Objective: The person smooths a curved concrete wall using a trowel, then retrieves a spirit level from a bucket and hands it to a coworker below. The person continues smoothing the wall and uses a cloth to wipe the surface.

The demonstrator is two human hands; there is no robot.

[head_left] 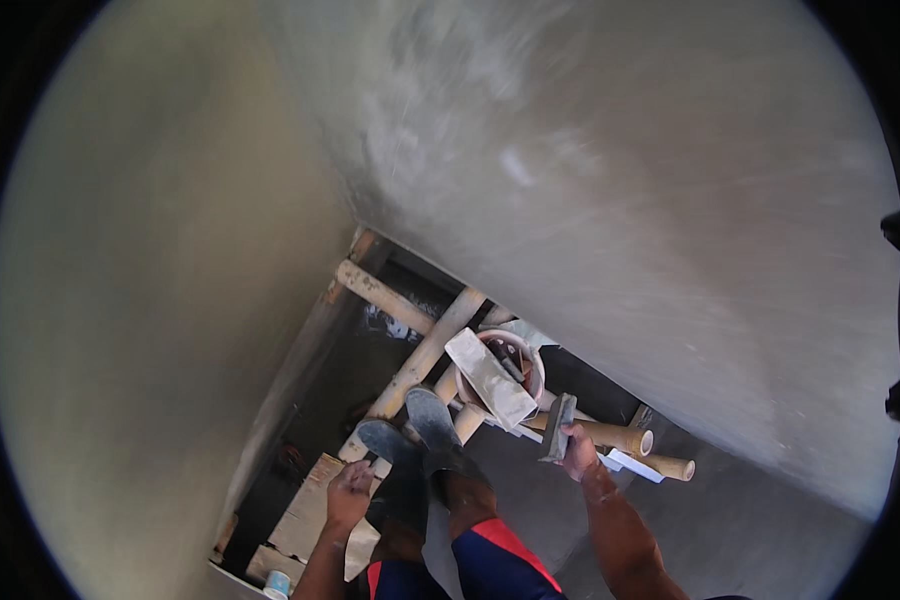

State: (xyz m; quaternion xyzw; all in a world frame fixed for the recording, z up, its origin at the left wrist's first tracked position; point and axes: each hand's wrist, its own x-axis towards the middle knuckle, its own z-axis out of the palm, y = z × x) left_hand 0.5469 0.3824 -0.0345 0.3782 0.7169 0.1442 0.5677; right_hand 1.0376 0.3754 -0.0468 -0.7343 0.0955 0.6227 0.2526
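My right hand [579, 450] grips a grey trowel [560, 420] right of my boots. My left hand [350, 485] is low at the left, fingers curled beside my leg; whether it holds anything is hidden. Between the trowel and my boots [430, 415], a round pale bucket [532, 370] holds dark tools, with a plaster-smeared white board [485, 370] lying across it. My boots rest on wooden poles [425, 355].
Grey plastered walls [620, 180] [150, 250] meet in a corner. Bamboo poles [620, 435] lie at the right above a grey lower floor [710, 530]. A plywood piece [305, 510] and a small white container [277, 585] are at lower left.
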